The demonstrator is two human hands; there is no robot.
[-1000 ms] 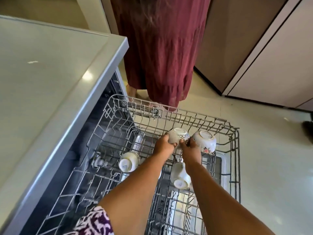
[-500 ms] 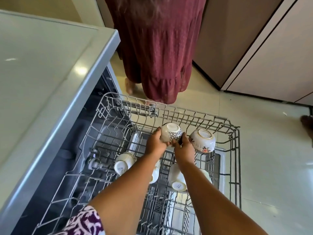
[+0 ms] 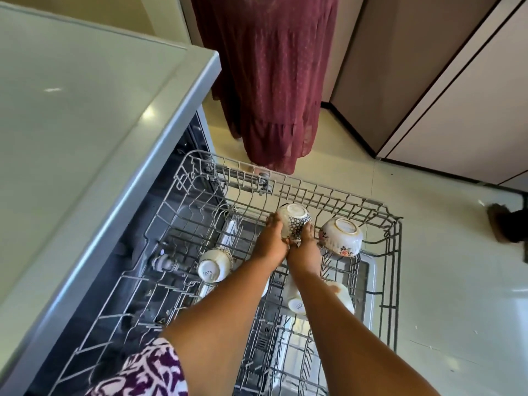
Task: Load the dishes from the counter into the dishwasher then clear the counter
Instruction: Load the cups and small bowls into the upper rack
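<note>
Blue-patterned bowl (image 3: 294, 221): upside down, foot ring up, gripped btw both my hands above the rack's far row; can't tell if the rim touches wire yet.
Left hand (image 3: 271, 247): fingers curled round the bowl's left side, clamped on it.
Right hand (image 3: 304, 250): fingers up the bowl's right side, also clamped; the hands meet just below the bowl.
Step in hand: my read is seating this bowl on the tines, beside the floral bowl.
Doing it well: keep it rim-down w/ a slight tilt so water drains. Drop the rim btw two tines, not onto a tip. Leave a gap on the right so glaze doesn't knock. Release one hand at a time & check for rocking.
Floral bowl (image 3: 341, 235): inverted, just right of my right hand, near the rack's far right corner.
White cups: one w/ printed base (image 3: 214, 264) left of my left forearm, another (image 3: 295, 302) partly under my right forearm.
Rack (image 3: 395, 252): grey wire, pulled out of the dishwasher.
Tabletop (image 3: 85, 124): pale, glossy, to the left; mostly out of view, so can't judge what's left to load.
Bystander: person in a maroon dress (image 3: 268, 81) just past the rack's far edge.
</note>
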